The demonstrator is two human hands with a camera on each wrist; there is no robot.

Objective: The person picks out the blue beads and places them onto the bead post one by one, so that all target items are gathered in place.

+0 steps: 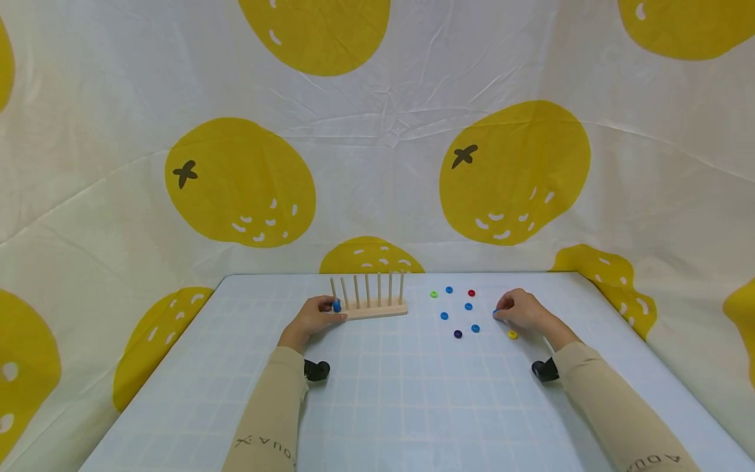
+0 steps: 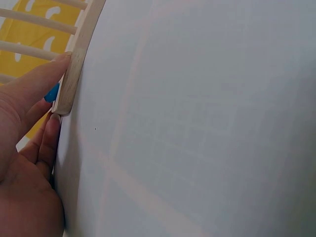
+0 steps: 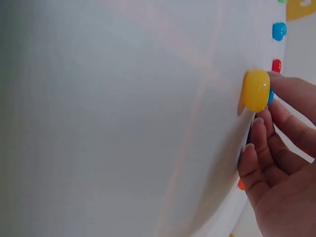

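Two hands are in use. L hand [image 1: 311, 317] grips the L end of the wooden peg rack [image 1: 377, 309], thumb on the front edge, other fingers round the end; rack stands pegs-up on the table [image 1: 401, 393]. R hand [image 1: 526, 311], well apart, pinches a blue bead [image 1: 496, 314] at its fingertips, just beyond the yellow bead [image 1: 512, 334]. Blue stack [image 1: 337, 305] sits at the rack's leftmost peg [image 1: 333, 287], beside the L fingers.

Rec. proc. (step judged: picking up a bead for the rack):
1. Pinch bead by its outer rim; leave the hole clear for the peg.
2. Lift before traversing L, so as not to sweep the loose beads btwn, e.g. red bead [image 1: 471, 293], purple bead [image 1: 458, 334], green bead [image 1: 434, 294].
3. Brace rack low on the base; clear L fingers from the peg if they'd block entry.
4. Lower bead square to peg. Avoid side load: rack may tip.

View limits:
- R-wrist view: only a sliver of blue shows behind the yellow bead; can't tell if the pinched bead is off the table.
- Orange bead [image 3: 241, 184] mostly hidden by R fingers; not visible in head view.
- Qty. in blue stack unclear; L hand obstructs.
- L-wrist view cuts off peg tips and most of rack.
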